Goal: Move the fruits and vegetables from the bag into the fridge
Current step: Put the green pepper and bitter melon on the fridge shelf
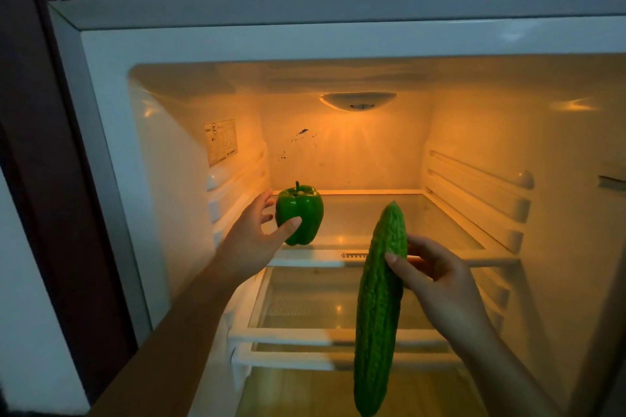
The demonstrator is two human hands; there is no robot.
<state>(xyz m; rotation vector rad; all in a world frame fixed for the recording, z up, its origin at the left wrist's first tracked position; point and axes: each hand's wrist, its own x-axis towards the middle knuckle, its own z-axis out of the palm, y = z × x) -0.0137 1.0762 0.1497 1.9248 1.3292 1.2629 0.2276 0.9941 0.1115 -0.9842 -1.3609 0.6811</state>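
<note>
The open fridge (pixel 101 85) glows amber in front of me, its glass shelves (pixel 389 213) bare. My left hand (pixel 252 240) grips the green pepper (pixel 299 213) at the top shelf's front edge. My right hand (pixel 437 284) pinches the bitter gourd (pixel 379 308), hanging upright below that shelf. Nothing is stored yet; the bag is out of view.

Top glass shelf (pixel 399 213): bare; pepper (pixel 299 213) held above it.
</note>
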